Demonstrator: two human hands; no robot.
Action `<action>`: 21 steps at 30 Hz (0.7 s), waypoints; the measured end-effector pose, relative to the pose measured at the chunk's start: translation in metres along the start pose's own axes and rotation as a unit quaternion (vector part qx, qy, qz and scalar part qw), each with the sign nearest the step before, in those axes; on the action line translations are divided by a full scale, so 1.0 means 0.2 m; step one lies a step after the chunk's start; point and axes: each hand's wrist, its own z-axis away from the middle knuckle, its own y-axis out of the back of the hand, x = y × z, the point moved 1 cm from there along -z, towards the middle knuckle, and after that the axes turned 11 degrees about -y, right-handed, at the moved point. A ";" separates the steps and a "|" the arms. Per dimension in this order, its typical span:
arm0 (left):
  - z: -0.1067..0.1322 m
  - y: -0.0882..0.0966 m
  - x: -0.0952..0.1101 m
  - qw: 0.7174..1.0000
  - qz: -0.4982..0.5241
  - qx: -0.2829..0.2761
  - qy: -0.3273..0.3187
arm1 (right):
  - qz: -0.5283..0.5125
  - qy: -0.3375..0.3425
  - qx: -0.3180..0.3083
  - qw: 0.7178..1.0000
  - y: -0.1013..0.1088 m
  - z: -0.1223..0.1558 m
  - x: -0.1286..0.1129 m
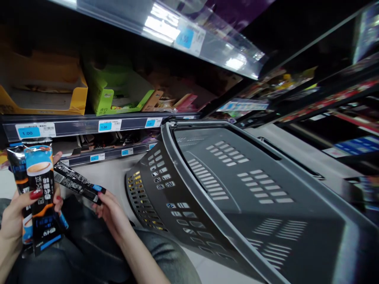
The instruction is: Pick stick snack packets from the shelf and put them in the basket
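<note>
My left hand (13, 217), thumb across the front and fingers behind, is closed around several coffee sachets (41, 193). They are black with blue and orange, and the front one shows a cup. My right hand (112, 215) pinches the lower end of a slim black sachet (77, 182), its printed back and barcode facing me. The far end of this sachet slants up to the fingers of my left hand. Both hands are above my lap, in front of the shelf.
A large grey shopping basket (177, 157) stands tilted in view to my right, with yellow showing through its slots. Ahead, a shelf (74, 123) with price tags bears a yellow box (78, 100), a green box (102, 104) and others. Another shelf edge (130, 29) juts out above.
</note>
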 end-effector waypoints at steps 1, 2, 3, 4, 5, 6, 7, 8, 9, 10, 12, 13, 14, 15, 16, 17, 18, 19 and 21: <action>-0.01 0.01 0.00 1.000 0.024 0.012 0.003 | 0.001 0.021 0.006 1.000 0.00 0.02 -0.03; -0.02 0.02 0.00 0.999 0.049 0.021 0.005 | 0.004 0.037 0.011 0.999 0.00 0.03 -0.05; -0.03 0.02 0.00 0.997 0.076 0.026 0.007 | 0.007 0.047 0.014 0.999 0.00 0.04 -0.06; -0.04 0.03 0.00 0.994 0.103 0.026 0.011 | 0.009 0.053 0.017 0.998 0.00 0.05 -0.07; -0.05 0.03 0.00 0.991 0.129 0.024 0.015 | 0.010 0.056 0.020 0.998 0.00 0.06 -0.08; -0.06 0.03 -0.01 0.988 0.152 0.022 0.018 | 0.009 0.058 0.025 0.998 0.00 0.07 -0.09; -0.07 0.03 -0.01 0.985 0.171 0.021 0.020 | 0.006 0.058 0.029 0.998 0.00 0.07 -0.09; -0.08 0.03 -0.01 0.983 0.184 0.022 0.020 | 0.004 0.057 0.033 0.998 0.00 0.07 -0.09; -0.08 0.03 -0.02 0.981 0.192 0.022 0.018 | 0.003 0.056 0.035 0.998 0.00 0.07 -0.09; -0.09 0.04 -0.02 0.980 0.198 0.022 0.016 | 0.003 0.055 0.035 0.998 0.00 0.07 -0.09; -0.09 0.05 -0.02 0.979 0.203 0.019 0.016 | 0.007 0.055 0.035 0.998 0.00 0.07 -0.09; -0.09 0.05 -0.02 0.979 0.204 0.019 0.021 | 0.012 0.059 0.035 0.998 0.00 0.07 -0.09; -0.09 0.05 -0.03 0.978 0.205 0.021 0.026 | 0.021 0.067 0.037 0.997 0.00 0.08 -0.09; -0.08 0.06 -0.03 0.977 0.208 0.025 0.028 | 0.033 0.078 0.041 0.996 0.00 0.08 -0.10; -0.08 0.06 -0.02 0.976 0.214 0.028 0.027 | 0.049 0.093 0.047 0.993 0.00 0.08 -0.10; -0.08 0.06 -0.02 0.974 0.223 0.031 0.023 | 0.067 0.110 0.054 0.990 0.01 0.09 -0.11; -0.08 0.05 -0.02 0.971 0.236 0.031 0.018 | 0.088 0.128 0.061 0.986 0.01 0.10 -0.12; -0.08 0.05 -0.01 0.968 0.249 0.027 0.015 | 0.108 0.142 0.065 0.982 0.01 0.10 -0.13; -0.07 0.05 0.00 0.962 0.272 0.009 0.012 | 0.147 0.157 0.065 0.974 0.00 0.13 -0.15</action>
